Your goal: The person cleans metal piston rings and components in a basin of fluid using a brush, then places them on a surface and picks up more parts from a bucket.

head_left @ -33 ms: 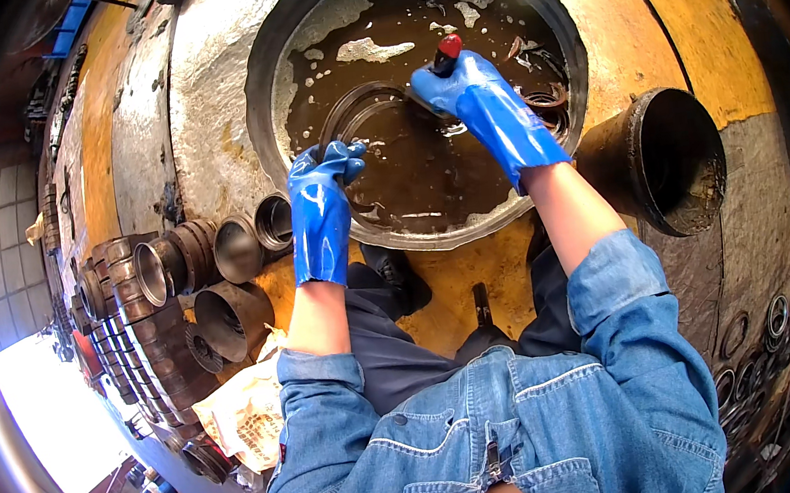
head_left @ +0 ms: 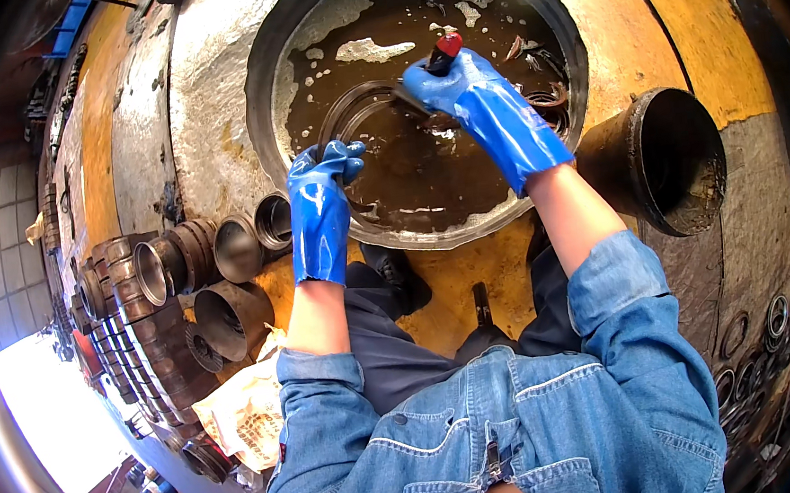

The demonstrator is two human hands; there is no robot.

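Observation:
A dark metal ring [head_left: 344,109] stands partly in the brown liquid of a large round tub [head_left: 270,154]. My left hand [head_left: 325,165], in a blue rubber glove, is closed on the ring's near left edge. My right hand [head_left: 449,82], gloved the same, grips a tool with a red-tipped black handle [head_left: 443,52]. The tool's dark working end reaches the ring's right side; its kind is hard to make out. Inside the tub's right side lie several more rings [head_left: 547,99], partly under the liquid.
A wide, dirty metal cylinder [head_left: 682,162] lies on its side right of the tub. Several metal sleeves [head_left: 238,247] and stacked rings [head_left: 132,281] sit to the left, near a crumpled paper sack [head_left: 245,413]. More rings [head_left: 777,314] are at the lower right.
My right hand has shifted slightly left with the tool, whose dark end shows more against the ring. My left hand and the ring are almost unmoved.

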